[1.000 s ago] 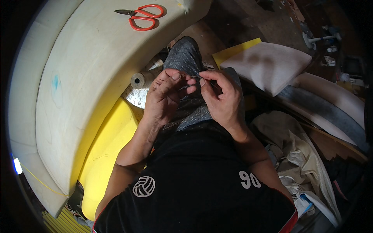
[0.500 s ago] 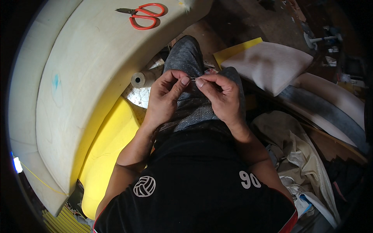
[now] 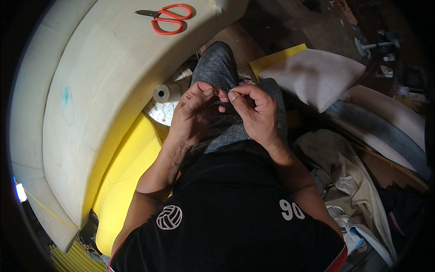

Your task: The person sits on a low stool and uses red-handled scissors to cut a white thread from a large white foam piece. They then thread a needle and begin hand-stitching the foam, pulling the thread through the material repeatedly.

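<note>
Both my hands are raised close together over my lap, in front of grey patterned trousers (image 3: 215, 63). My left hand (image 3: 190, 111) pinches a thin, needle-like piece (image 3: 215, 91) between thumb and forefinger, its other fingers loosely curled beneath. Just to the right, my right hand (image 3: 259, 109) is closed in a pinch, thumb tip against forefinger, level with the left fingertips. Whatever sits in that pinch is too small to make out. A narrow gap separates the two hands.
Red-handled scissors (image 3: 156, 14) lie on a large cream padded piece (image 3: 99, 63) at the left. Below it is yellow foam (image 3: 127, 177). A thread or twine roll (image 3: 170, 93) sits beside my left hand. Pale pink-white padded pieces (image 3: 312, 75) and crumpled beige cloth (image 3: 333, 158) lie at the right.
My fingertips have moved slightly apart. The left hand has turned and its lower fingers have loosened, now showing beneath the pinch. The right hand keeps its pinch almost in place.
</note>
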Demonstrator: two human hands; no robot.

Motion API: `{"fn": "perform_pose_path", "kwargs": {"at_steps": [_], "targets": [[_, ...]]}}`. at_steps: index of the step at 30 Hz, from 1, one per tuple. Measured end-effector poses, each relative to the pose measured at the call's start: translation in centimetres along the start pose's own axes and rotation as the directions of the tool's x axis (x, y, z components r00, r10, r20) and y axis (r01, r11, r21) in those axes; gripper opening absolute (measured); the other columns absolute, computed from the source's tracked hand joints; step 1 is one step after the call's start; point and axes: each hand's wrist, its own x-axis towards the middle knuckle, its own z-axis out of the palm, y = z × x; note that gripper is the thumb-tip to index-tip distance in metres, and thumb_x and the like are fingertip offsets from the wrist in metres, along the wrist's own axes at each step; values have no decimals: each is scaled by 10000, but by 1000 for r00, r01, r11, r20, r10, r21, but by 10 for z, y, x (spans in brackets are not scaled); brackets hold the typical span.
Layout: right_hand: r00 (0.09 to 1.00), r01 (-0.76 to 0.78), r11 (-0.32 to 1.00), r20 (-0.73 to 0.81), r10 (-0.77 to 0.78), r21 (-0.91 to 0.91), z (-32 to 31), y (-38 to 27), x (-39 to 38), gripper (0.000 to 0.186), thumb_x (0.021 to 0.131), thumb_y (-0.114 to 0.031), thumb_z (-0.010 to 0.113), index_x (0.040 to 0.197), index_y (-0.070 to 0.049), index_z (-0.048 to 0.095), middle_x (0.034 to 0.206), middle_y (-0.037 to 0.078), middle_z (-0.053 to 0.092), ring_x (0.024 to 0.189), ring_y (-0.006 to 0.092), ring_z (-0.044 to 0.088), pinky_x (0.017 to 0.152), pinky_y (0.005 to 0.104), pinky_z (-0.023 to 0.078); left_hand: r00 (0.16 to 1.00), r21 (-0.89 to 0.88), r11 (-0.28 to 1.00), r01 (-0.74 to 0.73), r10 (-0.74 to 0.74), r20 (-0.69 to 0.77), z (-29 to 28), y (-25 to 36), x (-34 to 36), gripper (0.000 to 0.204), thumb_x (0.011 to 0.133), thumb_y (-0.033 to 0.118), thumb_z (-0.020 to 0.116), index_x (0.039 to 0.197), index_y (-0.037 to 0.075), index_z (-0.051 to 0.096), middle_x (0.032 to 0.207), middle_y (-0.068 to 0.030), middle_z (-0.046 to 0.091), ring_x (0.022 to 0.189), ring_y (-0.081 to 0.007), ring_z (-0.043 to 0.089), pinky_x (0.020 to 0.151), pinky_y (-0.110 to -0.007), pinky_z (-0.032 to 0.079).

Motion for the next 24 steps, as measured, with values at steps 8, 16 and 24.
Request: {"fn": "perform_pose_path", "kwargs": {"at_steps": [8, 16, 24], "targets": [[951, -308, 895, 119, 285, 322, -9, 4, 1, 146, 943, -93, 617, 1054, -2, 646, 862, 69, 697, 679, 35, 606, 509, 162, 440, 991, -266, 960, 89, -112, -73, -4, -5, 0, 94, 972, 147, 528, 1046, 94, 550, 1012, -92, 640, 1011, -214, 618, 831, -323, 495], [890, -455, 686, 251, 382, 567, -19, 11, 4, 215, 939, -64, 603, 1148, -17, 603, 901, 76, 668, 599, -25, 510, 406, 133, 276, 992, -366, 928, 69, -103, -74, -10, -5, 7, 267, 967, 105, 522, 1233, 89, 519, 980, -75, 637, 945, -209, 638, 781, -293, 533], [974, -224, 907, 107, 198, 357, -18, 19, 5, 118, 923, -22, 609, 1037, -3, 585, 917, 92, 679, 854, 112, 668, 655, 216, 495, 988, 347, 925, -156, 147, 51, 1, -4, 6, 427, 951, -19, 497, 1371, 45, 448, 1200, -113, 626, 981, -140, 615, 802, -256, 509]]}}
